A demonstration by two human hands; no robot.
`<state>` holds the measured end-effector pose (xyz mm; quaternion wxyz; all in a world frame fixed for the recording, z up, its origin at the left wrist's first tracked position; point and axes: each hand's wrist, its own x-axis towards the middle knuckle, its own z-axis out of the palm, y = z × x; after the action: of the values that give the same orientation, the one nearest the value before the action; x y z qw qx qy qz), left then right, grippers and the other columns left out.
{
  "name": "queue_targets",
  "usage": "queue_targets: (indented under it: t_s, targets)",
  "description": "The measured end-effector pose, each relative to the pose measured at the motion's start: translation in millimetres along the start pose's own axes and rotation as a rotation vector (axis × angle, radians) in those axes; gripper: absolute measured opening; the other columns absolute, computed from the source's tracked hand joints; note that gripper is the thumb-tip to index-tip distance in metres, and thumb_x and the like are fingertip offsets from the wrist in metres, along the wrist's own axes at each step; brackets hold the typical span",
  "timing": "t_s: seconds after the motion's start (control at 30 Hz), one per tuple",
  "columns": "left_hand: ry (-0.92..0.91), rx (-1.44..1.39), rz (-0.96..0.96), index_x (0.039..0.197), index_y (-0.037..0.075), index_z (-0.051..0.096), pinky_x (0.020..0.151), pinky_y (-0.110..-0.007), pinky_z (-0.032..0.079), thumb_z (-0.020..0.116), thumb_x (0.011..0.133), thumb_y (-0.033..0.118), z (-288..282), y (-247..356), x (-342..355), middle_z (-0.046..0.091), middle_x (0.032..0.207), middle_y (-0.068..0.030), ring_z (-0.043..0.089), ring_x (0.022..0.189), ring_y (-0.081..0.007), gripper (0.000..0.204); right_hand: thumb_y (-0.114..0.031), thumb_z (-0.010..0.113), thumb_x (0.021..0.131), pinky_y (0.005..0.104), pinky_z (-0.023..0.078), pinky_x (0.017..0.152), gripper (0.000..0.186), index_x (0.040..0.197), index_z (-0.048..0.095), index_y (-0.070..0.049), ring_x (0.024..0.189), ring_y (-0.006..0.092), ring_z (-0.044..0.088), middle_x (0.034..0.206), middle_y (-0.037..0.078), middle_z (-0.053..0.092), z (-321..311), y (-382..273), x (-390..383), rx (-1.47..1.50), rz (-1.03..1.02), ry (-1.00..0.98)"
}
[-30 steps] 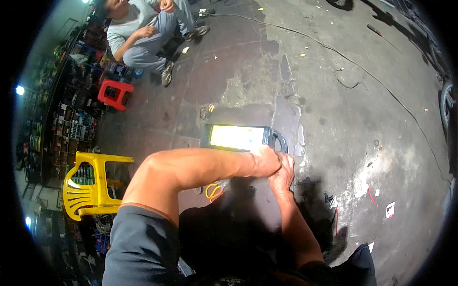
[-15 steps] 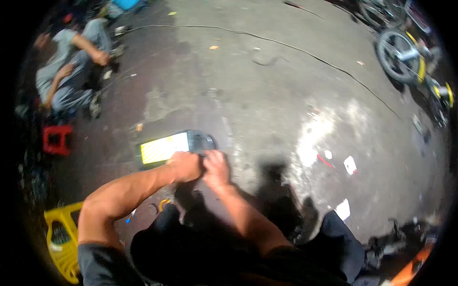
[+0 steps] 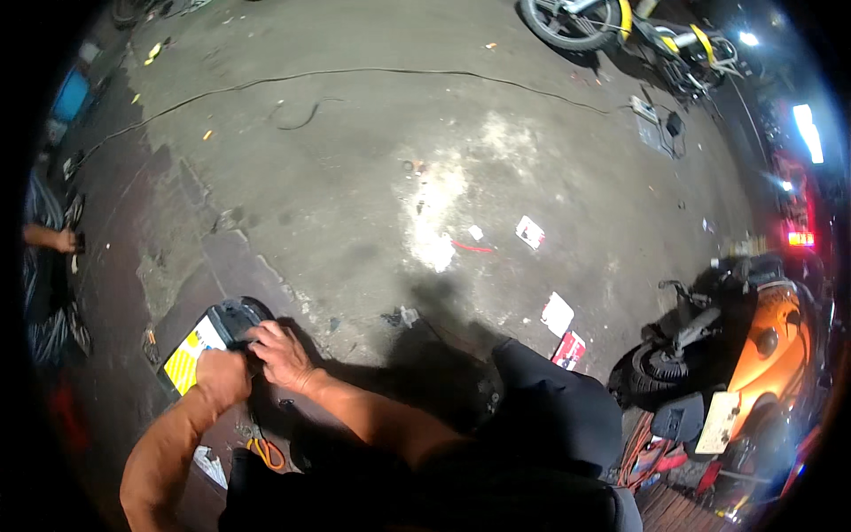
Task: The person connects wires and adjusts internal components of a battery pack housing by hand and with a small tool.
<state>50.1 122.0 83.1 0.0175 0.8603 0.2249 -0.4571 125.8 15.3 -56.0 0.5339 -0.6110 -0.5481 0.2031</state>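
Observation:
A dark, oblong case with black ends and a yellow-and-white label lies on the floor at the lower left. My left hand is closed in a fist at the case's near side, over part of the label. Whatever its fingers grip is hidden. Beside it, my right hand touches the black end, fingers partly spread and fingertips close to the left fist. Just below both hands lies a tool with orange loop handles, perhaps scissors; its blades are in shadow.
An orange motor scooter stands at the right, with reddish cables near it. A motorcycle with yellow wheel trim is at the far right. A long cable crosses the floor. Another person's hand shows at the left edge.
The whole view has swung to the right, bringing the orange scooter into sight and shifting the case and hands leftward in the picture. Both hands stay at the case.

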Motion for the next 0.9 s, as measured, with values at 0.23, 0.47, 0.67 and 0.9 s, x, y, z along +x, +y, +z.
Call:
queue_targets:
  t_s: [0.23, 0.47, 0.67, 0.9]
  targets:
    - [0.233, -1.018, -0.281, 0.078, -0.001, 0.07, 0.06, -0.042, 0.052, 0.068, 0.074, 0.024, 34.3, -11.3, 5.6, 0.069, 0.075, -0.0192, 0.069, 0.068, -0.0345, 0.026, -0.004, 0.07, 0.062, 0.044, 0.046, 0.087, 0.034, 0.093, 0.058, -0.008, 0.119, 0.0322, 0.047, 0.118, 0.008, 0.054, -2.2, -6.6, 3.8, 0.014, -0.024, 0.026]
    - [0.143, 0.119, 0.117, 0.081, 0.017, 0.075, 0.057, -0.037, 0.052, 0.065, 0.079, 0.028, 19.3, -10.8, 9.6, 0.07, 0.072, -0.0076, 0.07, 0.067, -0.0262, 0.014, -0.008, 0.077, 0.059, 0.0449, 0.045, 0.09, 0.04, 0.094, 0.059, -0.007, 0.123, 0.0337, 0.044, 0.125, 0.009, 0.052, 5.8, -2.2, 0.0, -0.05, 0.027, -0.027]
    - [0.061, -0.11, -0.063, 0.09, 0.009, 0.073, 0.071, -0.043, 0.055, 0.065, 0.08, 0.03, 1.8, -2.2, -4.1, 0.072, 0.087, -0.0139, 0.072, 0.083, -0.0287, 0.026, -0.008, 0.067, 0.056, 0.0437, 0.045, 0.094, 0.035, 0.091, 0.068, -0.003, 0.115, 0.0353, 0.05, 0.119, 0.015, 0.059, 20.1, 4.4, -1.2, 0.099, 0.037, -0.009]
    - [0.007, -0.265, 0.011, 0.084, 0.006, 0.072, 0.065, -0.04, 0.054, 0.065, 0.074, 0.017, -13.1, -8.7, 5.0, 0.071, 0.084, -0.0129, 0.07, 0.075, -0.0304, 0.016, -0.017, 0.074, 0.066, 0.0446, 0.044, 0.094, 0.031, 0.093, 0.064, -0.004, 0.109, 0.0339, 0.052, 0.114, 0.012, 0.06, -13.3, -7.8, 5.2, -0.122, -0.014, -0.054]
